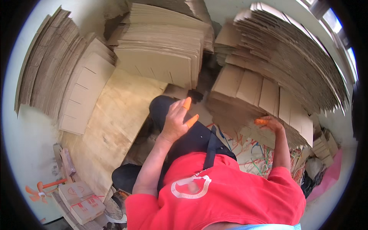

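My left hand [175, 122] hangs above my dark trouser leg, holding nothing. Its fingers are spread, and orange finger covers sit on two of its tips. At the front edge of a stack of flat cardboard sheets [251, 90], on the right, is my right hand [273, 124]. One of its fingers, also capped in orange, points left. No object shows in this hand, and whether it touches the sheets I cannot tell. The top sheet of that stack has slots and crease lines.
A plywood table [115, 109] stands left, with slotted cardboard [86, 90] leaning along its far-left side. Another cardboard stack [153, 65] rises at the back. A taped carton [81, 201] and an orange fan-like thing [40, 191] are lower left. Coloured straps [260, 157] litter the floor.
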The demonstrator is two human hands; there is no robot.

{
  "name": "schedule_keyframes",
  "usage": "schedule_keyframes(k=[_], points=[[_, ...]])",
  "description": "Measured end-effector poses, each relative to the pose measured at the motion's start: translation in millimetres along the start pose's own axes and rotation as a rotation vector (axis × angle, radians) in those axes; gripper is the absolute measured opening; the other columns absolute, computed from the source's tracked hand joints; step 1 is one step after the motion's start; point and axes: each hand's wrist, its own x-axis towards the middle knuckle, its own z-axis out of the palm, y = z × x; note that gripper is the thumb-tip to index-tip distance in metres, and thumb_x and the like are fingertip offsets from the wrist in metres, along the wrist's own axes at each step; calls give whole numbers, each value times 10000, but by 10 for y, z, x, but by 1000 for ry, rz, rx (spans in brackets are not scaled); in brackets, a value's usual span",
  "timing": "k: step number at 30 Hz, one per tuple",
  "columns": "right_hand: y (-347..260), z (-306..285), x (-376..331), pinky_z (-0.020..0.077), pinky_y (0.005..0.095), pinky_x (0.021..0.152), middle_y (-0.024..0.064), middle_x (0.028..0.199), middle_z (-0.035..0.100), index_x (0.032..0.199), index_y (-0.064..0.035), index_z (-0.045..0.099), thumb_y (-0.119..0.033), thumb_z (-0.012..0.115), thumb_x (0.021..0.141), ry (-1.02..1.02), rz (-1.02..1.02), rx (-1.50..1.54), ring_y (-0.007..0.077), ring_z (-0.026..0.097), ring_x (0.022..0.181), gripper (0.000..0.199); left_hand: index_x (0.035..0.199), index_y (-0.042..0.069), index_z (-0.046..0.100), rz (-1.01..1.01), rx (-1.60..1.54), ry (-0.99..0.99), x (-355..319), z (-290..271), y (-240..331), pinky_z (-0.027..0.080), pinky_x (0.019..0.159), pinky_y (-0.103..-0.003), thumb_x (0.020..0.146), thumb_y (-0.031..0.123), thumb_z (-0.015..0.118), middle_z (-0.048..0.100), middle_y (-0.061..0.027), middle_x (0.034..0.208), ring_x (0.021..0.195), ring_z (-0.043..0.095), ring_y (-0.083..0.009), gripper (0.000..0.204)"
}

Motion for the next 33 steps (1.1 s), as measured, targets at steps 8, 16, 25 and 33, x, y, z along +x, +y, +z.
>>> schedule_keyframes(k=[8,16,25,33], points=[[250,79,289,587,358,673,74,981,705,1116,-29,665,-94,577,866,102,150,45,207,680,889,273,1176,-62,563,-47,-11,99,-311,-417,-268,490,863,-397,706,133,801,621,-196,1088,1006,588,-354,562],[-419,353,372,595,375,710,67,1030,696,1067,-46,691,-9,523,819,-125,91,-676,211,658,954,302,1122,-35,607,-178,25,305,-558,-947,-477,516,812,-370,691,99,821,648,-171,1055,947,616,-318,499],[-2262,1471,280,517,254,528,68,762,693,946,-30,699,-96,647,846,-123,-228,-882,96,632,607,130,1124,-36,627,-55,-218,765,-305,-2485,-133,484,862,-354,630,35,847,637,-149,1100,953,607,-220,546],[-3449,2809,320,472,285,603,118,734,647,848,4,637,-118,706,828,324,-1180,-815,153,571,617,142,1281,-149,432,500,-102,891,-332,-3935,685,373,1000,-514,775,199,619,556,-305,1186,1061,542,-379,642]])
